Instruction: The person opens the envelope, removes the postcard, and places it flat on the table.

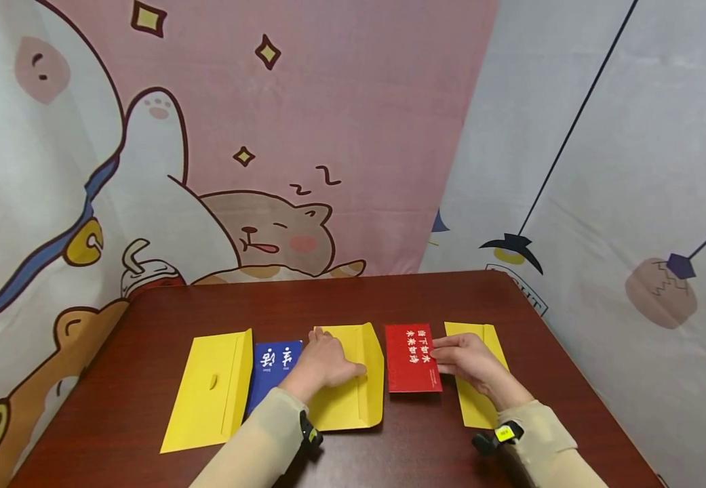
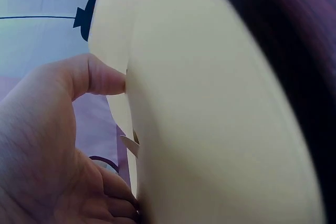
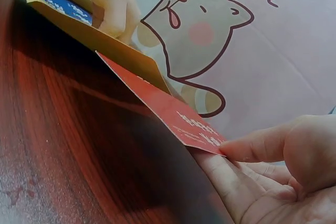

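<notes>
head view: left hand (image 1: 323, 362) lies flat, fingers straight, on middle yellow envelope (image 1: 359, 400); right hand (image 1: 468, 360) pinches red card (image 1: 412, 358) edge w/ thumb & fingers, over rightmost yellow envelope (image 1: 473, 407).

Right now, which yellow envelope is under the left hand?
The middle yellow envelope, between the blue card and the red card; the left hand rests on it.

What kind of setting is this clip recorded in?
Probably a small staged recording corner, not a working office: a dark wooden table stands against hung cartoon backdrop cloths, and only yellow envelopes and cards, such as the red card, lie on it.
</notes>
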{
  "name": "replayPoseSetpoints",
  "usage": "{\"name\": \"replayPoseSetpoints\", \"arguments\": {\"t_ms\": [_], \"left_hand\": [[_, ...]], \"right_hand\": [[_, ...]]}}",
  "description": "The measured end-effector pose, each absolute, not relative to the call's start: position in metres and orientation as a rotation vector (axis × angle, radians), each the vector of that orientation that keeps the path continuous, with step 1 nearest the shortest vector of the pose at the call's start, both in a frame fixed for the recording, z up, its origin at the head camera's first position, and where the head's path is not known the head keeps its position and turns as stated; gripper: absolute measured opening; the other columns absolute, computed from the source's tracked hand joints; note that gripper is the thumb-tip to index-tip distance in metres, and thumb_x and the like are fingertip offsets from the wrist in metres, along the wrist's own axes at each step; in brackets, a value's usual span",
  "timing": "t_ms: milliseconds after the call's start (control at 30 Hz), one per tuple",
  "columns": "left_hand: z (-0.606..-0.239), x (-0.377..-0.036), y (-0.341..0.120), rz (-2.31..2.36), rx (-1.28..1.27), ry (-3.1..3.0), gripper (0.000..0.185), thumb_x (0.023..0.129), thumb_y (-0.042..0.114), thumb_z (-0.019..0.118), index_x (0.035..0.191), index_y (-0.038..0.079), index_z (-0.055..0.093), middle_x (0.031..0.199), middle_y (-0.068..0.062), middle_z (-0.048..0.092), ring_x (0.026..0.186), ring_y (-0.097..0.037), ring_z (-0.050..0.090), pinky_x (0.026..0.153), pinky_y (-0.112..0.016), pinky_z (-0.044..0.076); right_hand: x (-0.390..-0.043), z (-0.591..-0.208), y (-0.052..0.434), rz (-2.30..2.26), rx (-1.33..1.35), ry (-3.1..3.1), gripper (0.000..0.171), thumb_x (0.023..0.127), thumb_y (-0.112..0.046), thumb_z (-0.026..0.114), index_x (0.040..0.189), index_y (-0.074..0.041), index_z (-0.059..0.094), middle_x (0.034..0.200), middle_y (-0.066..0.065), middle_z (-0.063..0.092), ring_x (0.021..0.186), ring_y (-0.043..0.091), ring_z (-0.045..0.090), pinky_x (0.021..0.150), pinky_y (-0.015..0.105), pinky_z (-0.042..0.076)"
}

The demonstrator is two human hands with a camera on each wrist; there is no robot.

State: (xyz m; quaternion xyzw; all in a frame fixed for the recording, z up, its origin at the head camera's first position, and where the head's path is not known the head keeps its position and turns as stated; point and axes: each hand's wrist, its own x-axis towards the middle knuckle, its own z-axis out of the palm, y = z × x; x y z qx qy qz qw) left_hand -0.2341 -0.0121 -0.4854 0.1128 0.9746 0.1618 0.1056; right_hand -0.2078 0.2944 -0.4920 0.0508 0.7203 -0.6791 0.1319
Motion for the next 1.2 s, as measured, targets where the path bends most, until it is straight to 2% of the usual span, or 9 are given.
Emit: {"name": "replayPoseSetpoints", "arguments": {"t_ms": [533,733,900,1200], "left_hand": [[-0.485,-0.235,-0.011,0.478,0.318,2.868,0.106,0.082,0.066,0.070,0.147,-0.015,0.051,0.159,-0.040,0.034,0.151,-0.055,0.028,0.120,-0.052,0.036],[-0.487,-0.235,-0.010,0.471,0.307,2.871,0.106,0.081,0.066,0.070,0.148,-0.014,0.050,0.159,-0.039,0.034,0.151,-0.054,0.029,0.119,-0.052,0.037],[-0.488,-0.235,-0.010,0.473,0.304,2.872,0.107,0.082,0.066,0.070,0.149,-0.014,0.048,0.160,-0.039,0.034,0.151,-0.054,0.029,0.119,-0.052,0.037],[-0.486,-0.234,-0.011,0.476,0.301,2.865,0.106,0.081,0.065,0.070,0.148,-0.014,0.050,0.160,-0.039,0.034,0.151,-0.054,0.030,0.118,-0.053,0.038]], "right_hand": [[-0.203,-0.493,0.282,-1.683,0.221,2.475,0.034,0.093,0.000,0.076,0.121,0.018,0.068,0.103,0.023,0.075,0.082,0.027,0.076,0.072,0.040,0.064],[-0.202,-0.493,0.277,-1.633,0.212,2.569,0.039,0.089,0.002,0.082,0.119,0.019,0.065,0.094,0.024,0.076,0.079,0.028,0.077,0.067,0.040,0.064],[-0.202,-0.494,0.274,-1.562,0.215,2.657,0.039,0.085,0.001,0.086,0.116,0.015,0.067,0.088,0.020,0.076,0.074,0.028,0.077,0.064,0.039,0.064],[-0.200,-0.490,0.279,-1.400,0.150,2.818,0.042,0.081,-0.004,0.090,0.113,0.012,0.068,0.084,0.015,0.077,0.071,0.025,0.076,0.066,0.040,0.063]]}}
